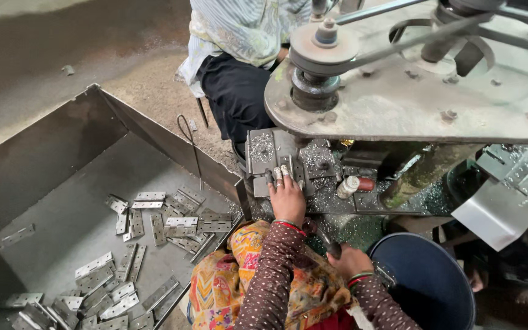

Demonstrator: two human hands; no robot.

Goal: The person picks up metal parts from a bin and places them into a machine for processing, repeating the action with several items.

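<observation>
My left hand [286, 195] reaches forward onto the machine's work block [271, 151], its fingertips pressed on a small metal hinge piece [281, 173] among metal shavings. My right hand [349, 260] is lower, near my lap, with its fingers closed around a dark lever handle [331, 245]. Both arms wear dotted brown sleeves with red bangles at the wrists.
A big metal tray [62, 201] at left holds several loose steel hinges [178, 220]. A dark blue bucket [426, 281] stands at lower right. Overhead is a machine plate with pulley [322, 43] and belt. Another person in a patterned shirt [239, 30] sits beyond.
</observation>
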